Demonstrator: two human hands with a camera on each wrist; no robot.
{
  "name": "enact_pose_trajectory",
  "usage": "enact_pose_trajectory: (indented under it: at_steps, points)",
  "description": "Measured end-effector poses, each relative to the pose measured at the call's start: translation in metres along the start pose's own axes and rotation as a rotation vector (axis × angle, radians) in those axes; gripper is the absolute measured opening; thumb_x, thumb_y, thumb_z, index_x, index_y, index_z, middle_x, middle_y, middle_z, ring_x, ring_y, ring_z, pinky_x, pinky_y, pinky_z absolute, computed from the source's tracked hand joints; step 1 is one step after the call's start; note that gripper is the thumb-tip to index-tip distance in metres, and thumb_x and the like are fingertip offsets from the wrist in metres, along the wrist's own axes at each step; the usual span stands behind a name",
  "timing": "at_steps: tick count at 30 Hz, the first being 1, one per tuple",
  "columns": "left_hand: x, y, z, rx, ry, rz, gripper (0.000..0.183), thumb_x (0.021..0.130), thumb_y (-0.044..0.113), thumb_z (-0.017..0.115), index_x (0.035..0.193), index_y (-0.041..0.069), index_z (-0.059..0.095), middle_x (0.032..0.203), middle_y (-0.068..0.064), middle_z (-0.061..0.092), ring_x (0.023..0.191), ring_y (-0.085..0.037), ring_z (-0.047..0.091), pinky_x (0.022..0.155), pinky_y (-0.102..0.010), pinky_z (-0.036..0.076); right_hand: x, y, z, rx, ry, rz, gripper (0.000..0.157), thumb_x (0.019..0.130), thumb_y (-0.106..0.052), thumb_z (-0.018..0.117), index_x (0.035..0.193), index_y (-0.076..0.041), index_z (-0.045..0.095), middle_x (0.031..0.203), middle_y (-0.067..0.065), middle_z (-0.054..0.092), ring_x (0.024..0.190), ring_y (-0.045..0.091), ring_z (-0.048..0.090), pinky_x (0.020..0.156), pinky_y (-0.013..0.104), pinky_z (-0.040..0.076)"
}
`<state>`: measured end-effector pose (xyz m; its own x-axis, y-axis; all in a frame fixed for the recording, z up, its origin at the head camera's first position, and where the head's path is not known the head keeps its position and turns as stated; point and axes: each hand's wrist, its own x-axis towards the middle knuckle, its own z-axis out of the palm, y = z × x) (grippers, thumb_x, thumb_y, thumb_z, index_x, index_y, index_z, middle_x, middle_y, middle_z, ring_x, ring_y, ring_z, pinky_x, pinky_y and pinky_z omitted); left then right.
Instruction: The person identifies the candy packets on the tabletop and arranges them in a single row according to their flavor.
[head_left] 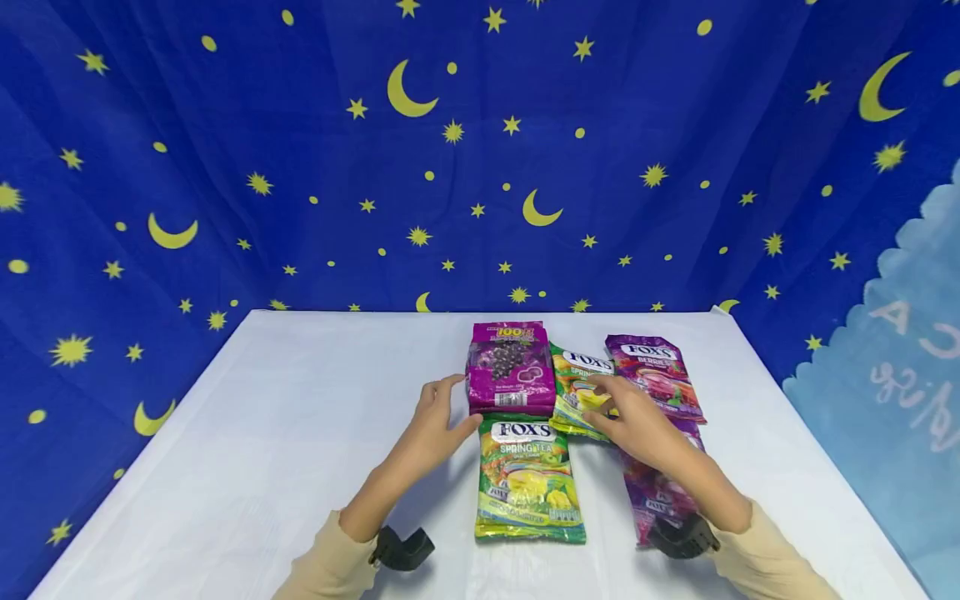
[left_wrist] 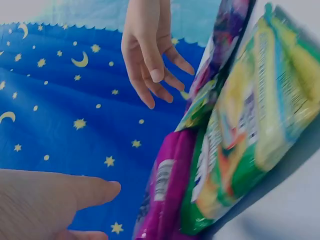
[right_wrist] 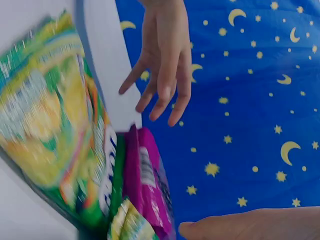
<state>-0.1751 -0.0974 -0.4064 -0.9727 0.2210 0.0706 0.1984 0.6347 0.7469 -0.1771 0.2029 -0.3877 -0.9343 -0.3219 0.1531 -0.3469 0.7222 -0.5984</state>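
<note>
A purple grape candy bag (head_left: 512,367) stands toward the back of the table. My left hand (head_left: 429,427) is beside its left edge, fingers extended and holding nothing; whether the fingertips touch it I cannot tell. In front lies a green and yellow Fox's Spring Tea candy bag (head_left: 528,483). A second Spring Tea bag (head_left: 576,396) leans at a tilt right of the grape bag. Over its right side hovers my right hand (head_left: 637,417), fingers loosely bent; contact is unclear. In the left wrist view, the right hand (left_wrist: 150,55) has its fingers spread and grips nothing.
On the right lie a Fox's Berries bag (head_left: 654,375) and another purple bag (head_left: 652,492), partly covered by my right forearm. The white table (head_left: 247,467) meets a blue curtain (head_left: 480,167) with moons and stars. Black wrist cameras (head_left: 403,548) hang under both wrists.
</note>
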Motion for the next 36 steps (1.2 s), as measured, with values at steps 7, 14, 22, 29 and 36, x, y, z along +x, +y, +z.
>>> enact_pose_trajectory:
  at_steps: [7, 14, 22, 29, 36]
  points:
    - [-0.014, -0.009, 0.013, -0.069, -0.080, 0.020, 0.050, 0.090, 0.021, 0.068, 0.127, -0.003, 0.043, 0.115, -0.021, 0.044, 0.097, -0.030, 0.051, 0.080, -0.043, 0.050, -0.019, -0.013, 0.012, 0.167, -0.099, 0.145, 0.050, 0.087, -0.008, 0.071, 0.131, 0.005, 0.050, 0.110, 0.018, 0.061, 0.083, 0.022, 0.064, 0.061, 0.029, 0.055]
    - [-0.022, -0.012, 0.022, -0.349, -0.247, -0.128, 0.068, 0.087, 0.008, 0.070, 0.140, -0.012, 0.032, 0.112, -0.021, 0.053, 0.085, -0.026, 0.061, 0.059, -0.034, 0.058, -0.033, -0.018, 0.027, 0.327, -0.204, 0.227, 0.053, 0.087, -0.011, 0.072, 0.128, 0.012, 0.048, 0.104, 0.015, 0.058, 0.069, 0.022, 0.065, 0.057, 0.033, 0.056]
    - [-0.030, -0.013, 0.034, -0.484, -0.275, -0.182, 0.074, 0.084, 0.000, 0.070, 0.144, -0.011, 0.028, 0.110, -0.017, 0.055, 0.084, -0.022, 0.063, 0.059, -0.036, 0.059, -0.043, -0.012, 0.045, 0.424, -0.222, 0.303, 0.065, 0.083, -0.010, 0.075, 0.133, 0.014, 0.041, 0.102, 0.014, 0.055, 0.074, 0.021, 0.063, 0.055, 0.034, 0.057]
    - [-0.033, -0.014, 0.039, -0.474, -0.232, -0.176, 0.075, 0.080, -0.003, 0.070, 0.142, -0.014, 0.030, 0.109, -0.015, 0.054, 0.089, -0.022, 0.061, 0.057, -0.034, 0.059, -0.044, -0.010, 0.057, 0.527, -0.215, 0.302, 0.074, 0.082, -0.003, 0.072, 0.139, 0.017, 0.031, 0.107, 0.016, 0.049, 0.079, 0.022, 0.060, 0.055, 0.034, 0.058]
    - [-0.036, -0.015, 0.039, -0.438, -0.213, -0.163, 0.071, 0.078, -0.003, 0.071, 0.141, -0.011, 0.036, 0.107, -0.012, 0.054, 0.088, -0.022, 0.059, 0.056, -0.034, 0.058, -0.043, -0.005, 0.058, 0.696, -0.286, 0.353, 0.077, 0.081, -0.003, 0.068, 0.142, 0.015, 0.025, 0.109, 0.017, 0.047, 0.084, 0.023, 0.058, 0.064, 0.042, 0.059]
